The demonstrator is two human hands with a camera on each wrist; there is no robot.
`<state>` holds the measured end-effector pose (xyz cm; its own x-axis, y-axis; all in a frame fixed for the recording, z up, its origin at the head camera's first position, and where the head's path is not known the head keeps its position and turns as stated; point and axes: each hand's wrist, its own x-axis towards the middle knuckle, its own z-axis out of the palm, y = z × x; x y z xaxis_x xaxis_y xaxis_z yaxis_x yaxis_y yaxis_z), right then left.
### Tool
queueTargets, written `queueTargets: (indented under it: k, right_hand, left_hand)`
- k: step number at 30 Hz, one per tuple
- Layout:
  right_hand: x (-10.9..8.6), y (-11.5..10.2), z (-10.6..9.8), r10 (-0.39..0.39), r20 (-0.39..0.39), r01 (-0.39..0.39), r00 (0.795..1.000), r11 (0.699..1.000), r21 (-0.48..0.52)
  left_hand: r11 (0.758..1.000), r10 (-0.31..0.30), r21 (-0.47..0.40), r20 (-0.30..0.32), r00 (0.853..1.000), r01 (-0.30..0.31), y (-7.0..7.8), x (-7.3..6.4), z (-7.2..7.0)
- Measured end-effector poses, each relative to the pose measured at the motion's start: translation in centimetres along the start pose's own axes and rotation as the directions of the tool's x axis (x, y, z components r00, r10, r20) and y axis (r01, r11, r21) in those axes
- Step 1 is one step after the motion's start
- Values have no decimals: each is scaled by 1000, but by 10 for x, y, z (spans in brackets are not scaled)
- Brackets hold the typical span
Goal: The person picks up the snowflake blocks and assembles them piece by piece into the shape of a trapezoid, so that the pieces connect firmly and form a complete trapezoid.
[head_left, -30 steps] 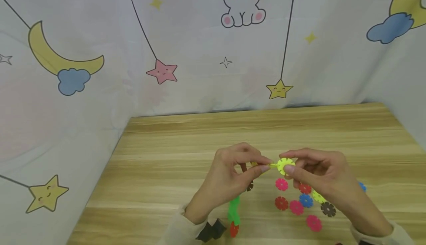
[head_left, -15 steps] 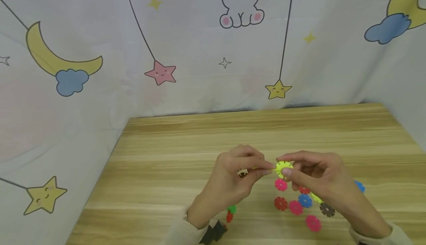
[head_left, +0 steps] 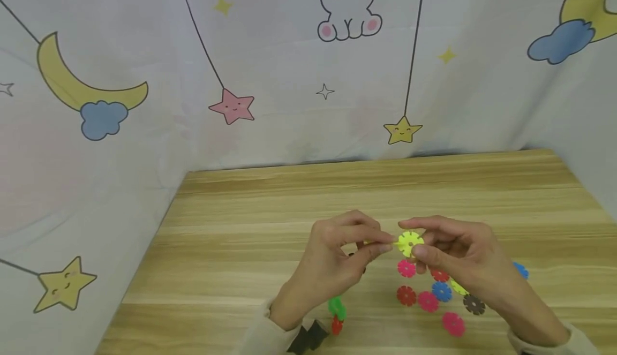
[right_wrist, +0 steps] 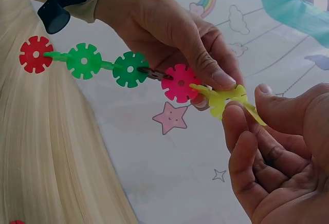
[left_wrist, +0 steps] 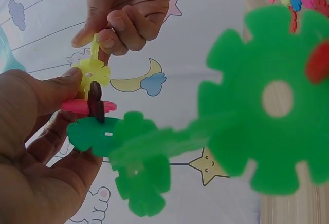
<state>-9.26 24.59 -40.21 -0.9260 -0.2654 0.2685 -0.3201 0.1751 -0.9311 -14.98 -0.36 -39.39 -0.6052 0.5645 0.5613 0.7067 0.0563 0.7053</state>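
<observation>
A chain of slotted plastic discs hangs from my left hand [head_left: 339, 250]. Thumb and fingers of that hand pinch a yellow disc [left_wrist: 97, 74] near the chain's upper end. Below it come a pink disc [right_wrist: 178, 84], a brown disc [left_wrist: 95, 102], several green discs [right_wrist: 84, 61] and a red disc [right_wrist: 36, 54] at the bottom. My right hand [head_left: 465, 250] holds the yellow end disc [head_left: 404, 242] between thumb and fingers, right beside the left fingertips. In the head view, the left hand hides the chain's middle.
Loose discs lie on the wooden table [head_left: 241, 210] under and beside the right hand: pink [head_left: 453, 324], red [head_left: 406, 295], blue [head_left: 441, 292] and dark brown [head_left: 474, 304] among them. A printed curtain [head_left: 289, 76] stands along the table's far and left sides.
The yellow end disc and the right fingers have shifted slightly left, closer to the left fingertips. The hanging green and red end of the chain has swung and shows less beneath the left hand.
</observation>
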Motion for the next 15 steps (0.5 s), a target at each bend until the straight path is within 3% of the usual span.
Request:
queueTargets:
  k: [9,15]
  right_hand:
    - [-9,15,-12,10,0,-10,1000,1000,13]
    - [-22,35,-26,69,-38,-74,997,987,-140]
  left_hand:
    - [998,-50,-32,4,999,51,-2,0,1]
    - [997,-61,-44,10,998,61,-4,1,2]
